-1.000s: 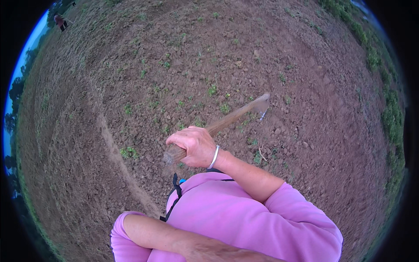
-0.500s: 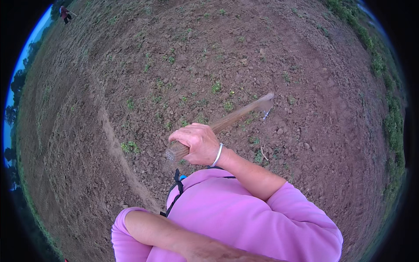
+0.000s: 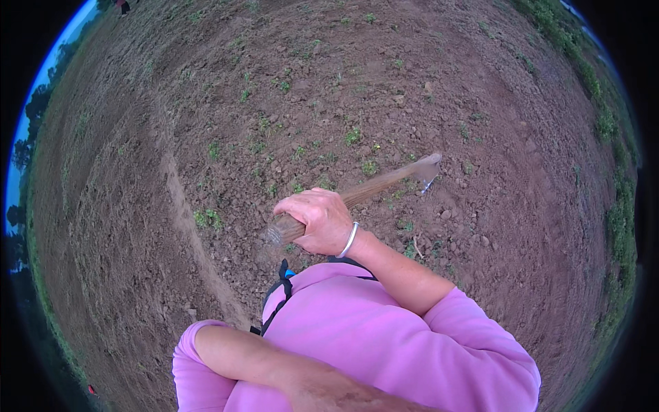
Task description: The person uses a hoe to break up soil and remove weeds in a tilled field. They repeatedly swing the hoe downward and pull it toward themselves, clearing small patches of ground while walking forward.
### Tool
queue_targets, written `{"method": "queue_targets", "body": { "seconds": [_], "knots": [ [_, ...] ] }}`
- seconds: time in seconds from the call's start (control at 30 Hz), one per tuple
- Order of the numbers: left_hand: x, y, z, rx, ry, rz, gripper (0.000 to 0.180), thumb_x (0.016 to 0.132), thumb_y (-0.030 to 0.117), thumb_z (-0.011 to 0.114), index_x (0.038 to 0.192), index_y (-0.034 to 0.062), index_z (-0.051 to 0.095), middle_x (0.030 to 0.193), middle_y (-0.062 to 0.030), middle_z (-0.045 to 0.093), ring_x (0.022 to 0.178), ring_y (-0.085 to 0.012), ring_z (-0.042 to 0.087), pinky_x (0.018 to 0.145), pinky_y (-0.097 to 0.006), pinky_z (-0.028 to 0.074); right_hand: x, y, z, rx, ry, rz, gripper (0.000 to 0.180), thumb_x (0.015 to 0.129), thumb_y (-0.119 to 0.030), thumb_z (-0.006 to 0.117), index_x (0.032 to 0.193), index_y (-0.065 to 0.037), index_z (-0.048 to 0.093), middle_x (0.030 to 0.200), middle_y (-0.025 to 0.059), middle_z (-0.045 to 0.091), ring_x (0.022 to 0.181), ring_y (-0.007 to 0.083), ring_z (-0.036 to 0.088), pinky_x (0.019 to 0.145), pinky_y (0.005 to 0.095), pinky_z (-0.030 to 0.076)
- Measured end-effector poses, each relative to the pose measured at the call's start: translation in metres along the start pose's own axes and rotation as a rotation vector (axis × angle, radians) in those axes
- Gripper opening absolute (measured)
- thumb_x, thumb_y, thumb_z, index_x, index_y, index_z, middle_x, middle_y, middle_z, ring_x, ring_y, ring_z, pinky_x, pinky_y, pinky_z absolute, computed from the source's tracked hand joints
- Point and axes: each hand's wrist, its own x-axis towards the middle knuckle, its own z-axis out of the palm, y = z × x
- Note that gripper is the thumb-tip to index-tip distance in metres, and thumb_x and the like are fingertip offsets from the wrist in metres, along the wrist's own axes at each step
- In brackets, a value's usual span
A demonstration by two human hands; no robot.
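Hoe: long brown wooden-handled hoe [image 3: 371, 187], blade over tilled soil [image 3: 480, 103].
Right hand [image 3: 317, 221]: you grip its handle end.
Left hand: hidden, grip unknowable.

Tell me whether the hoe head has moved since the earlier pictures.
Cannot tell: the hoe head lies near the same weeds throughout, and the head camera itself shifts.

The right hand [image 3: 320, 221] is wrapped around the near end of the wooden handle [image 3: 374, 187], which is slanted away to the right over the tilled soil [image 3: 480, 226]. The tool head [image 3: 427, 169] is seen at the far end, just above the ground. A bracelet [image 3: 349, 240] is worn at the wrist. The left forearm [image 3: 274, 364] is laid across the body below, its hand out of sight. A narrow furrow track [image 3: 185, 220] is traced to the left of the hand. Small weeds [image 3: 352, 136] are scattered ahead.
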Motion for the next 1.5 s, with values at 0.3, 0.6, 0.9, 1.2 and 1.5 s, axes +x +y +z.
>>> {"method": "queue_targets", "body": {
  "seconds": [0.3, 0.6, 0.9, 1.2, 1.5],
  "knots": [
    [-0.002, 0.004, 0.002, -0.004, -0.023, 0.047, 0.032, 0.08, 0.011, 0.043, 0.107, -0.0059, 0.041, 0.105, -0.0181, 0.043, 0.1, -0.0308, 0.042, 0.084, -0.037, 0.033, 0.003, 0.002, 0.005, -0.003, -0.03, 0.002, 0.028, 0.053, -0.008, 0.063, 0.079, -0.007, 0.055, 0.071, 0.0083, 0.058, 0.068, 0.0252, 0.056, 0.061, 0.0338, 0.043],
    [-0.004, 0.006, 0.004, -0.068, -0.073, 0.117, 0.036, 0.081, 0.014, 0.045, 0.11, -0.0061, 0.039, 0.107, -0.0185, 0.041, 0.102, -0.031, 0.04, 0.085, -0.037, 0.032, 0.006, 0.002, 0.006, -0.003, -0.034, 0.006, 0.028, 0.053, -0.009, 0.064, 0.079, -0.008, 0.055, 0.072, 0.0081, 0.058, 0.069, 0.0251, 0.056, 0.061, 0.0338, 0.043],
    [-0.006, 0.002, 0.012, -0.055, -0.159, 0.115, 0.053, 0.08, 0.028, 0.048, 0.117, -0.0062, 0.033, 0.113, -0.0194, 0.038, 0.105, -0.0322, 0.038, 0.088, -0.038, 0.03, 0.004, 0.001, 0.014, -0.006, -0.002, -0.024, 0.024, 0.055, -0.01, 0.063, 0.077, -0.008, 0.053, 0.069, 0.0067, 0.056, 0.067, 0.0237, 0.055, 0.059, 0.0345, 0.041],
    [-0.044, 0.044, -0.009, 1.507, 0.36, -0.328, 0.027, 0.063, 0.007, 0.064, 0.085, 0.0025, 0.049, 0.086, -0.0095, 0.048, 0.082, -0.0281, 0.047, 0.072, -0.039, 0.039, -0.001, -0.005, 0.011, -0.023, 0.043, -0.016, 0.026, 0.054, -0.01, 0.062, 0.078, -0.008, 0.054, 0.072, 0.0075, 0.057, 0.07, 0.0248, 0.055, 0.062, 0.0346, 0.041],
    [-0.115, 0.026, -0.076, 1.88, 0.827, -1.054, 0.035, 0.065, 0.022, 0.064, 0.088, -0.0004, 0.052, 0.078, -0.0163, 0.056, 0.074, -0.0304, 0.056, 0.066, -0.038, 0.044, -0.043, 0.016, 0.025, -0.142, 0.057, 0.24, 0.034, 0.051, -0.008, 0.066, 0.084, -0.006, 0.054, 0.08, 0.0081, 0.049, 0.083, 0.0264, 0.048, 0.072, 0.0344, 0.037]
  ]
}}
